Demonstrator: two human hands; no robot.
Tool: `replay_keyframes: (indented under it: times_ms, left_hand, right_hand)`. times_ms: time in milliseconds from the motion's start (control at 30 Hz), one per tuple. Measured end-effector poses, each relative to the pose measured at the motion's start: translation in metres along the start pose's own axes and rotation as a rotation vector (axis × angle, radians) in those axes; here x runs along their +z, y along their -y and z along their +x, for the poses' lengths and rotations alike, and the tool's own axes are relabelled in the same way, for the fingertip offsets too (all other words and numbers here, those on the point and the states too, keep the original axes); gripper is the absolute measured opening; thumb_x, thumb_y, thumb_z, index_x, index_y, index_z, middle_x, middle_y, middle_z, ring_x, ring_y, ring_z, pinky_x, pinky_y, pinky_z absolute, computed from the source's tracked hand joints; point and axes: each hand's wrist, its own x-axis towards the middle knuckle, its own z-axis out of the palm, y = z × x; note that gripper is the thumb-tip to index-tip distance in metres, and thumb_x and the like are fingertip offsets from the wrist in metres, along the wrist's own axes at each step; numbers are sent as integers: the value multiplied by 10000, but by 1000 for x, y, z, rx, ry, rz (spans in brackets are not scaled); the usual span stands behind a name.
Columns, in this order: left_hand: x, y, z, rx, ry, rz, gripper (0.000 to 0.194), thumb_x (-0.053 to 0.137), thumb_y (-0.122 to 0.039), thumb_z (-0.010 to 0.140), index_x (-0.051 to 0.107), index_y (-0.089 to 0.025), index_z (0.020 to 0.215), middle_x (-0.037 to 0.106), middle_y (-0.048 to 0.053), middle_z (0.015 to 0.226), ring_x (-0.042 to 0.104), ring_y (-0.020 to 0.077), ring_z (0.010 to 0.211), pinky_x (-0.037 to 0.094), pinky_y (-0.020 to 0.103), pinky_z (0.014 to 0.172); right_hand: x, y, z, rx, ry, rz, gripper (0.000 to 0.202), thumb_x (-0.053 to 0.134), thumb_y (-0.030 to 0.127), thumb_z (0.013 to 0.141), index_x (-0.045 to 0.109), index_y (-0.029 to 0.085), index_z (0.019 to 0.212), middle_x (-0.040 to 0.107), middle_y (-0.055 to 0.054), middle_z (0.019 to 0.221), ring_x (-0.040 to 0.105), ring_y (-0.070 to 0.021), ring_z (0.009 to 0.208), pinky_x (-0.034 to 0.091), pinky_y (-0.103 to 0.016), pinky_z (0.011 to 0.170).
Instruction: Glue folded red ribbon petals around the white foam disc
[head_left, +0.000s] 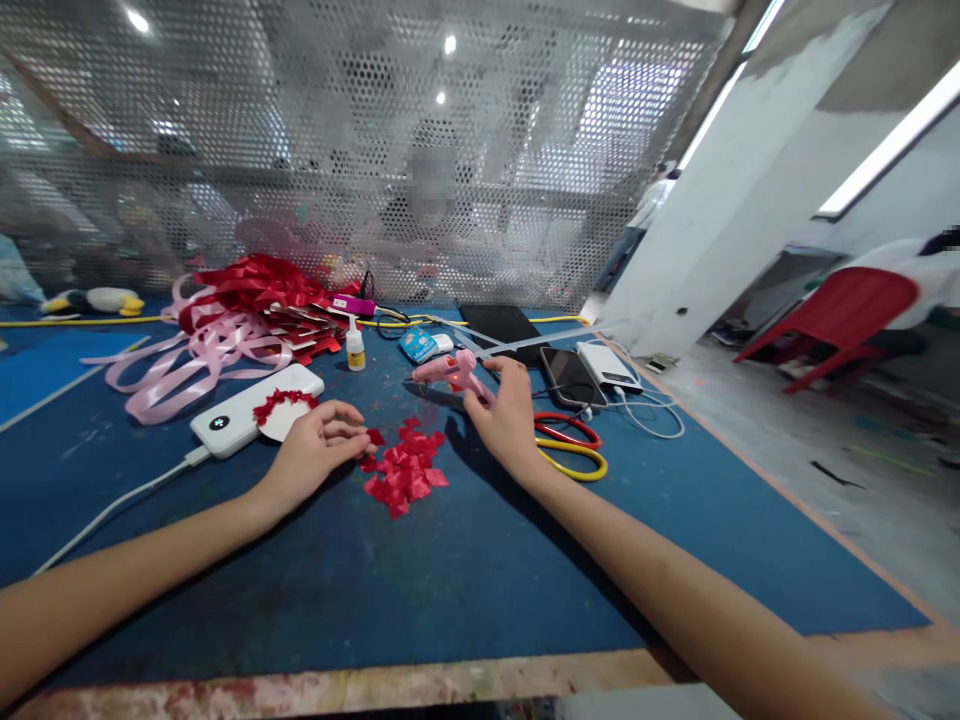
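My right hand (508, 415) is closed around the handle of a pink glue gun (450, 370), its nozzle pointing left above the table. My left hand (311, 448) pinches a small red ribbon piece (376, 437) at its fingertips. Just right of those fingers lies a loose heap of cut red ribbon pieces (406, 468). Behind my left hand, a white disc (277, 420) edged along its top with red bits rests against a white power bank (255, 408); the hand hides part of the disc.
Pink ribbon (202, 350) and red ribbon (255, 285) pile up at the back left, near a small glue bottle (355, 345). Scissors with red and yellow handles (574, 465), a phone (571, 378) and a cabled white power bank (609, 366) lie right. Perforated metal (337, 150) stands behind.
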Motion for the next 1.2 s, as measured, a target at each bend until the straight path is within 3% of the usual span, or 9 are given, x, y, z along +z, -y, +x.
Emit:
replay_keyframes:
  times_ms: [100,200,300,467,633,767,967,1200]
  left_hand:
    - [0,2,0,17,12,22,408,725,-432,629,495,-179,851,690,19,728,712,235,753,538,363,755]
    - [-1,3,-1,23,22,37,385,715,-412,648,491,-181,860,697,24,741,713,233,761,535,358,760]
    - [-1,3,-2,21,19,31,371,705,-392,662,476,-189,872,706,21,729,715,225,745,537,345,747]
    - [-4,2,-2,101,-21,195,281,659,-356,709,487,-196,864,724,33,753,708,222,759,529,328,728]
    - [-7,-2,-3,179,-104,400,221,617,-299,718,512,-207,889,737,10,748,696,201,742,502,298,736]
    - [-9,-1,1,158,-139,436,230,603,-263,683,505,-226,887,738,-23,721,692,194,738,492,275,724]
    - [-11,3,6,154,-117,412,253,589,-247,669,485,-231,899,729,-23,712,683,201,759,477,306,768]
    - [-11,3,5,146,-116,407,271,594,-236,665,472,-227,907,724,-11,716,677,211,768,470,337,786]
  right_hand:
    - [7,-14,5,-76,231,21,459,536,227,768,403,145,1200,549,-156,1123,540,-269,1028,445,-426,866]
    - [12,-17,7,-119,329,-15,365,465,207,813,433,137,1170,564,-156,1105,548,-249,1022,448,-393,872]
    - [11,-12,7,-109,314,-48,227,394,201,846,488,153,1047,579,-133,999,560,-238,931,458,-376,825]
    - [-1,8,-2,-111,274,-79,234,368,226,848,479,138,1035,558,-150,976,550,-249,865,466,-376,757]
    - [-8,29,-14,-216,274,-144,250,472,368,807,546,148,899,573,-118,873,561,-239,764,454,-337,660]
    - [-6,37,-18,-145,214,-205,345,586,476,727,565,158,859,583,-78,826,561,-202,699,415,-281,591]
    - [-6,38,-15,-21,314,-214,145,542,305,762,563,180,833,593,-40,806,544,-151,642,372,-240,566]
    - [-7,40,-15,24,391,-164,123,504,255,773,564,182,851,580,-28,798,533,-141,634,358,-228,565]
